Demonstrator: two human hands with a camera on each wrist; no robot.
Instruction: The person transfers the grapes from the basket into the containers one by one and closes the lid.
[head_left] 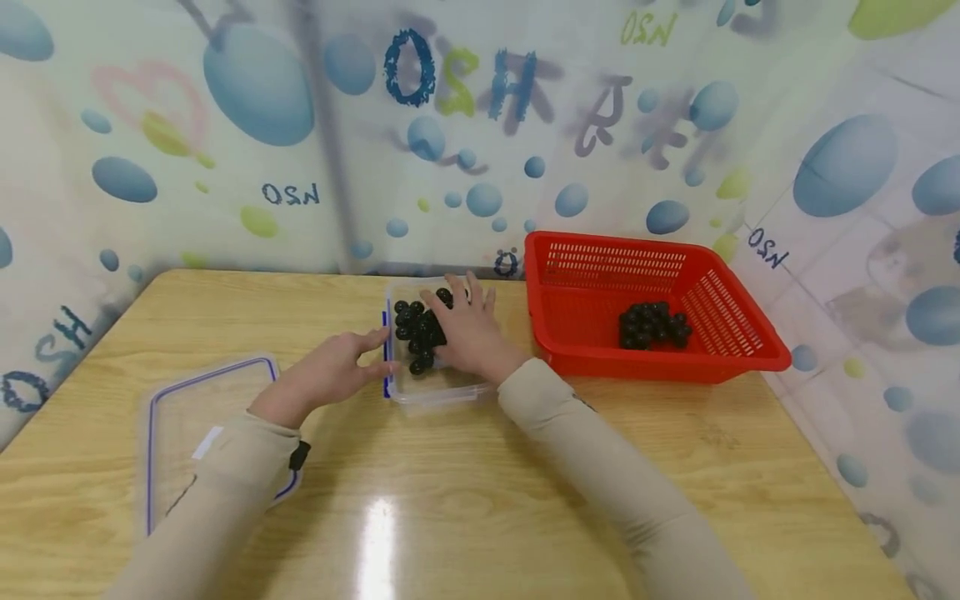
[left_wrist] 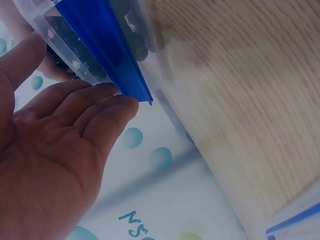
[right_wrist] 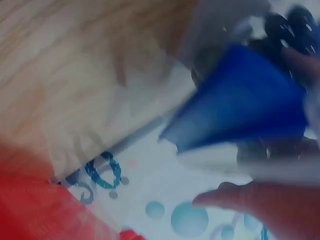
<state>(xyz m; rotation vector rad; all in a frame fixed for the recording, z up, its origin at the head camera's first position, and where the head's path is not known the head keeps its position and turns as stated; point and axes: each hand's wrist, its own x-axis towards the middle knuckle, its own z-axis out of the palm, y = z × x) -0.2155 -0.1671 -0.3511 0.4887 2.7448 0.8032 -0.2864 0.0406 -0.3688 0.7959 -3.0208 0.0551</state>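
A clear plastic container (head_left: pixel 442 390) with blue side latches (left_wrist: pixel 102 47) stands near the table's back edge. A bunch of black grapes (head_left: pixel 418 333) lies inside it. My right hand (head_left: pixel 472 329) is over the container with its fingers spread at the grapes, hiding some of them. In the right wrist view a blue latch (right_wrist: pixel 240 105) covers part of the hand and grapes. At the container's left side is my left hand (head_left: pixel 333 371), thumb and fingers apart. Its fingertips (left_wrist: pixel 127 102) are by the latch, and the palm is bare.
To the right stands a red slotted basket (head_left: pixel 637 364) with another bunch of black grapes (head_left: pixel 652 325) in it. A clear lid with a blue seal (head_left: pixel 213 367) lies on the table at the left, partly under my left forearm. A printed curtain (head_left: pixel 480 150) hangs behind the table.
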